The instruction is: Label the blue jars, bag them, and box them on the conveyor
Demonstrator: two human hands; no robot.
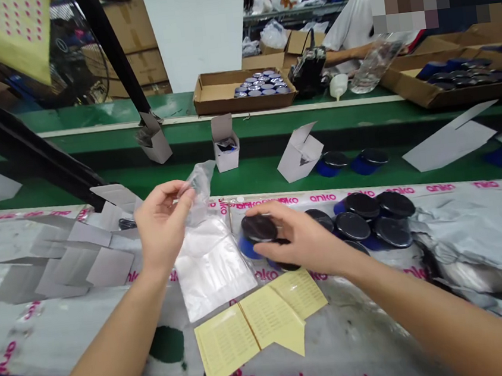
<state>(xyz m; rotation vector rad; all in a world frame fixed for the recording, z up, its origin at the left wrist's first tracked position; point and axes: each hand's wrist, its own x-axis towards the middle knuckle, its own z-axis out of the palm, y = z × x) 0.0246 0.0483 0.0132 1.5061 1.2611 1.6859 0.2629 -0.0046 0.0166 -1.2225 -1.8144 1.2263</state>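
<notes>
Between thumb and fingers, my left hand pinches a clear plastic bag, lifted above a stack of flat plastic bags. My right hand grips a blue jar with a black lid, fingers over its far side and thumb at its near edge. Another black-lidded jar sits under my right hand, partly hidden. Several more blue jars stand in a cluster to the right of it. Yellow printed leaflets lie in front of the bags.
Folded white boxes are stacked at the left. Open white boxes and jars stand on the green conveyor. A cardboard tray of jars sits on the shelf behind. At the back right, a co-worker's arm reaches near a clear bag.
</notes>
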